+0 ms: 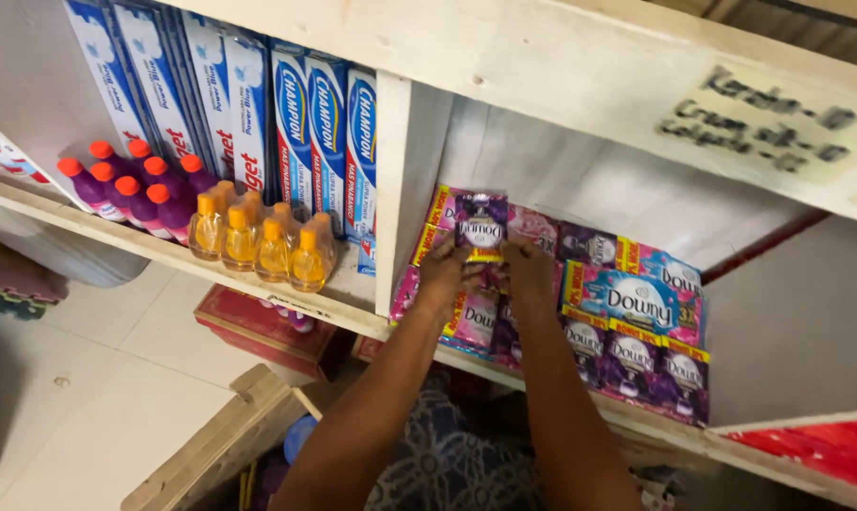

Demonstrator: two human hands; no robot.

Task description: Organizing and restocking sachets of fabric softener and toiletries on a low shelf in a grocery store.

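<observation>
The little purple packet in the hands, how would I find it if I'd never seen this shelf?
Look at the wooden shelf, in the section right of the upright divider. Soft packets in pink and purple lie stacked there. The purple packet is the only one lifted above the stack, pinched between the left hand and right hand, with a yellow strip along its bottom edge.

Right shelf bay: open above the sachets, walled on the left.

The white divider board [395, 189] closed the bay's left side. Right of it, sachet packs [627, 312] covered the shelf floor, both hands pressed on the nearest ones. Above the packs, the back wall stayed bare, leaving reach room. Left of the divider, yellow bottles [263, 241] and toothpaste boxes [324, 132] filled the shelf.
</observation>
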